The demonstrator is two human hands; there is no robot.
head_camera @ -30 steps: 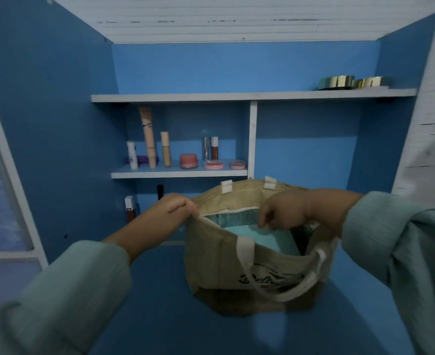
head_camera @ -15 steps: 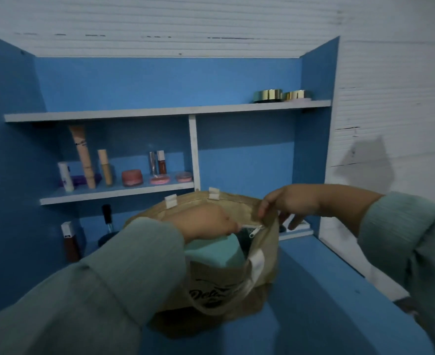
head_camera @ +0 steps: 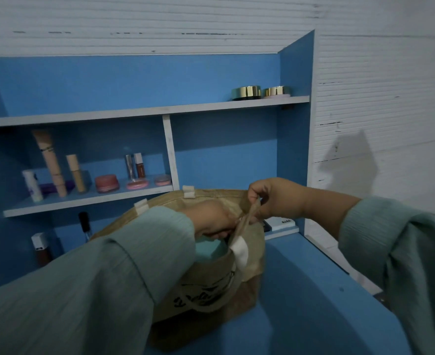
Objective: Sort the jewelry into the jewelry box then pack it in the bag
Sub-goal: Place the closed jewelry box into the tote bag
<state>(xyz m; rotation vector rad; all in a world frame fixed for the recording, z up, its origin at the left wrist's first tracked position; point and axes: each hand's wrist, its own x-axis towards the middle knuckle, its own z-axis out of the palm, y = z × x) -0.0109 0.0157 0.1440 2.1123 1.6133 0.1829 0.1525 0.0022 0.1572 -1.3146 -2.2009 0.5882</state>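
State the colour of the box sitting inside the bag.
Teal, a pale blue-green. The box shows in the head view, inside the tan bag.

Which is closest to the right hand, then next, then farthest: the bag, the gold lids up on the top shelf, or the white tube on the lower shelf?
From the right hand:
1. The bag, pinched at its rim by that hand.
2. The gold lids, on the top shelf, up above the hand.
3. The white tube, far off at the left end of the lower shelf.

Cosmetic tubes (head_camera: 50, 160) and pink jars (head_camera: 107, 183) line the lower shelf (head_camera: 88, 199).
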